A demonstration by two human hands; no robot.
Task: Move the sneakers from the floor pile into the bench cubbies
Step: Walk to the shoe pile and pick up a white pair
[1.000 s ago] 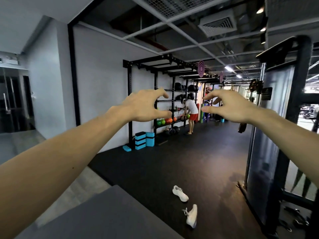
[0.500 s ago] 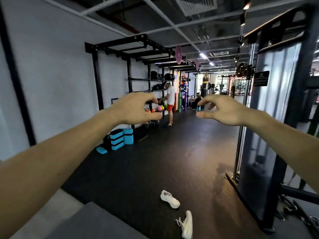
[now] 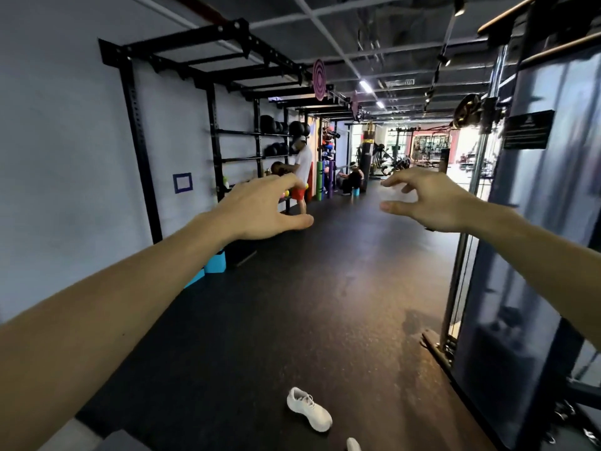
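Observation:
A white sneaker (image 3: pixel 309 409) lies on the black rubber floor near the bottom of the head view. Just the tip of a second white sneaker (image 3: pixel 353 445) shows at the bottom edge. Both arms reach forward at chest height, far above the shoes. My left hand (image 3: pixel 260 211) has its fingers spread and loosely bent and holds nothing. My right hand (image 3: pixel 429 201) mirrors it, fingers relaxed, thumb below, empty. No bench cubbies are in view.
A black wall rack (image 3: pixel 214 131) with balls lines the left wall, blue foam blocks (image 3: pixel 215 262) at its foot. A person in a white shirt (image 3: pixel 303 164) stands by the rack. A dark cable machine (image 3: pixel 520 222) fills the right side.
The view has swung right and moved forward. The grey surface at bottom left has nearly left the frame, and the sneakers sit lower. Both hands have opened a little.

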